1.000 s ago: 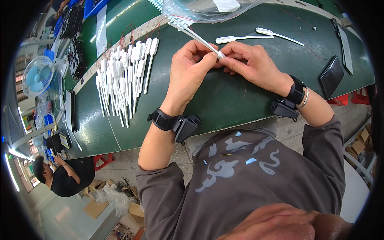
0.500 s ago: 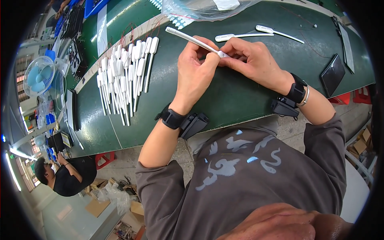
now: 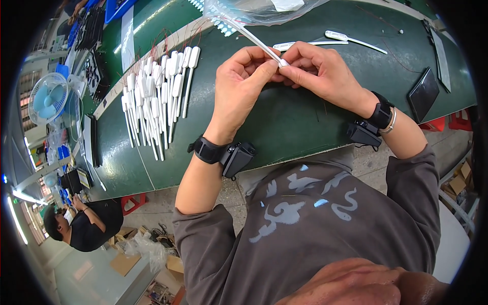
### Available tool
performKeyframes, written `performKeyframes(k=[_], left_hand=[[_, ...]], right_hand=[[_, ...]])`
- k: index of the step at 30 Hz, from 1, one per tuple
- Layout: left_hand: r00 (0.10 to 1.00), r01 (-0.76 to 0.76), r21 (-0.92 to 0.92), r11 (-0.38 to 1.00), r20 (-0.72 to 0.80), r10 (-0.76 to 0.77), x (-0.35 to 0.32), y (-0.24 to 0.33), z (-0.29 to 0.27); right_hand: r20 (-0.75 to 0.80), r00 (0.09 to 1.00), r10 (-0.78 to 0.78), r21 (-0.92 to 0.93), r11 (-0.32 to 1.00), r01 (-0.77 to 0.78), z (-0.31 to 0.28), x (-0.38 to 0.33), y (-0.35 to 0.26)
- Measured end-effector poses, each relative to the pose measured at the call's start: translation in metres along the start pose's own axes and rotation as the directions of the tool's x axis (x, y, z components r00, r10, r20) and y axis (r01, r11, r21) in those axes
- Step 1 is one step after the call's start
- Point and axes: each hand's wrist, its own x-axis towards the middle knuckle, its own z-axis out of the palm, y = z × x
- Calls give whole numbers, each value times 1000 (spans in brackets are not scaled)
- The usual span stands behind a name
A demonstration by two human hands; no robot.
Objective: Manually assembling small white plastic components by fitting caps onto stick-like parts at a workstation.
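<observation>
Both hands are closed over the green tabletop on one slim white stem [image 3: 255,41], which slants up and away toward the clear plastic bag. My left hand [image 3: 239,91] pinches it near its lower end between thumb and fingers. At that same end my right hand [image 3: 328,71] presses thumb and fingertips together, and the fingers hide much of the tip. Just beyond my right fingers lies a white stem with a wider, rounded head [image 3: 283,46], partly covered by the hand. A similar white piece [image 3: 336,35] rests farther right.
Left of my hands, several white paddle-headed stems [image 3: 157,99] with thin red wires lie bunched together. A clear plastic bag [image 3: 249,12] sits at the far edge. At right is a black phone-like slab [image 3: 423,95]. Another person [image 3: 91,223] sits at far left, near a fan [image 3: 48,97].
The held stem's far end has swung away and to the right, now reaching over the bag's edge. My left hand and wrist have shifted slightly left.
</observation>
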Motion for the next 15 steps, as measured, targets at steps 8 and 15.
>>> performKeyframes(k=[8,15], left_hand=[[1000,5,7,1000,-21,-5,0,0,2],[992,-49,199,979,-106,71,-6,-5,9]], right_hand=[[23,1000,-2,-14,1000,3,-1,0,3],[24,977,-212,-318,925,208,3,-3,4]])
